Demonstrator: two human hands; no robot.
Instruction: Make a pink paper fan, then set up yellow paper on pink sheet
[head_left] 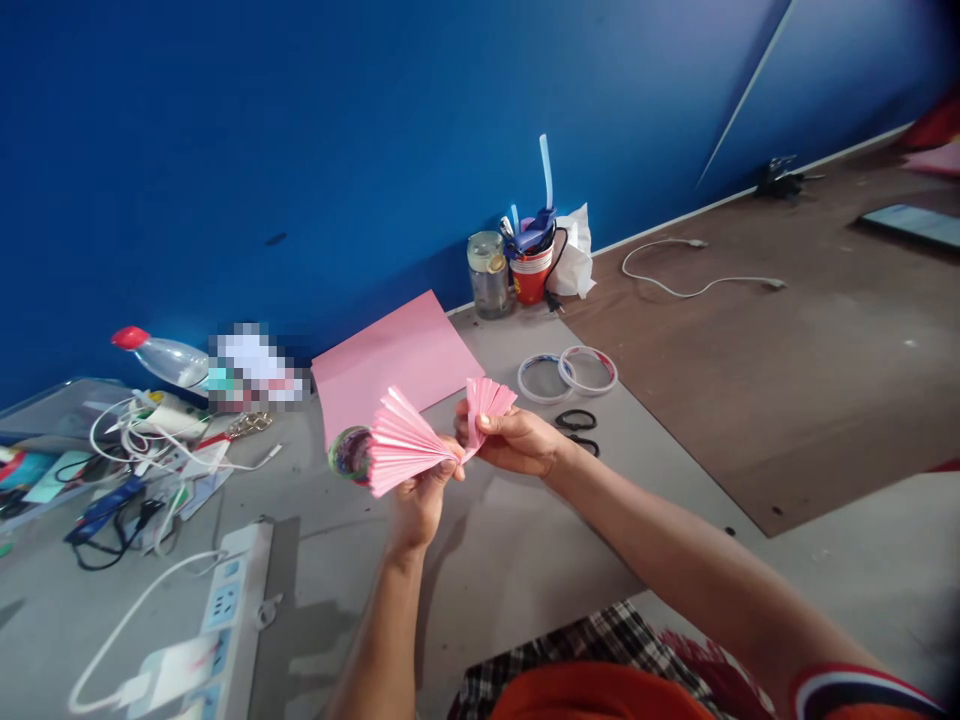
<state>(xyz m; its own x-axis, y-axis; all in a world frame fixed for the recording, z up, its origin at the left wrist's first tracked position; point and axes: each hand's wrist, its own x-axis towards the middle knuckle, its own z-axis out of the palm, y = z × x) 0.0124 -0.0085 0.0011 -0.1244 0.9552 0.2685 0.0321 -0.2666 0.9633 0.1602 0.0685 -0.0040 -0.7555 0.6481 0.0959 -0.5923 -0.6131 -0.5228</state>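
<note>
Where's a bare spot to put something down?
The brown mat has room between its white cable and near edge. There's a smaller grey patch between the power strip and left arm. Far left is crowded: tangled cords, a bottle.

Left hand [427, 490] pinched gathered end of wide pink pleated-paper fan [409, 440]; right hand [521, 442] held smaller pink pleated-paper fan [491, 398], folds spread upward. I couldn't tell whether fans joined at middle. Unfolded pink paper sheet [394, 350] lay behind on grey tabletop [517, 545], round green tape roll [336, 453] near its lower corner. Two white tape rings [616, 372] overlapped right of sheet. I made out clear lidded jar [490, 280] just beside red paper cup [531, 282], white power strip [251, 560] at lower left.
</note>
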